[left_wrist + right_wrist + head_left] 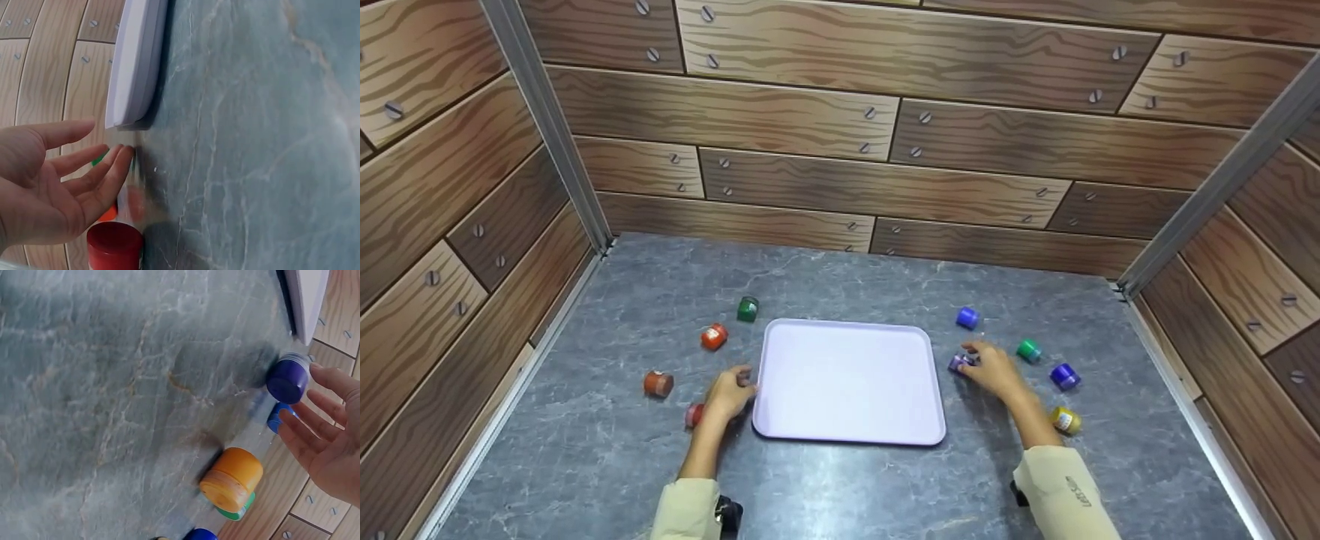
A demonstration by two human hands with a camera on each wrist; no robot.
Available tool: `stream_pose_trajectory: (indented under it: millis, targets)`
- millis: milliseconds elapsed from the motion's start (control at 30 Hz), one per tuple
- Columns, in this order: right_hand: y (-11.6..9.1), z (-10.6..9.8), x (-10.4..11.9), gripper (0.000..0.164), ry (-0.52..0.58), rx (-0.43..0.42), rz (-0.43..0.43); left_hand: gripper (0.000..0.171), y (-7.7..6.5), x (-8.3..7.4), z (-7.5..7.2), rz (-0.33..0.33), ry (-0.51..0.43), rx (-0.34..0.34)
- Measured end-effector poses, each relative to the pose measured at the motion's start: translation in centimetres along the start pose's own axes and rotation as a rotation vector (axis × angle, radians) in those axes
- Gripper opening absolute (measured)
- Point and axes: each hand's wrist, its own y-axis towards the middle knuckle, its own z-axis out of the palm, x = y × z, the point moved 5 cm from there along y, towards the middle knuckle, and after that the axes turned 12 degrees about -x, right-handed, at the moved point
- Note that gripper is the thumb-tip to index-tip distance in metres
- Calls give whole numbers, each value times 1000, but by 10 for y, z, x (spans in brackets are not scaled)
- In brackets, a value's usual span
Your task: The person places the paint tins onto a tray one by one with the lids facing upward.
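A pale lilac tray [847,382] lies between the two hands. Beside its left edge is my left hand [730,393], fingers loosely bent with nothing in them, as the left wrist view [62,180] also shows. A red jar [115,246] sits just past that hand's little-finger side, partly hidden by the wrist in the head view. To the right of the tray, my right hand [994,369] reaches around a small purple jar [960,363] lying on its side. In the right wrist view, the thumb and relaxed fingers [334,382] are right at the purple jar [288,379], not curled round it.
Left of the tray lie a dark green jar [748,309], an orange-red jar [714,337] and a brown-orange jar [658,384]. On the right are a blue jar [967,318], a green jar [1029,350], a dark blue jar [1065,376] and a yellow jar [1066,420]. Wood-patterned walls [810,127] enclose the table.
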Motion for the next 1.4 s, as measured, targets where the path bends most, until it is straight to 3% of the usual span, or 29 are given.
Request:
stream_pose_trajectory:
  millis: [267, 500, 1100, 1400]
  targets:
    - [1, 6, -6, 34, 8, 3, 33, 34, -2, 3, 5, -6, -7, -11]
    - [2, 9, -8, 29, 23, -4, 30, 36, -3, 8, 11, -138, -115, 41]
    - [1, 9, -11, 26, 27, -25, 60, 37, -2, 8, 12, -62, -55, 18]
    - [-1, 7, -12, 25, 20, -23, 90, 39, -2, 8, 14, -99, -84, 36]
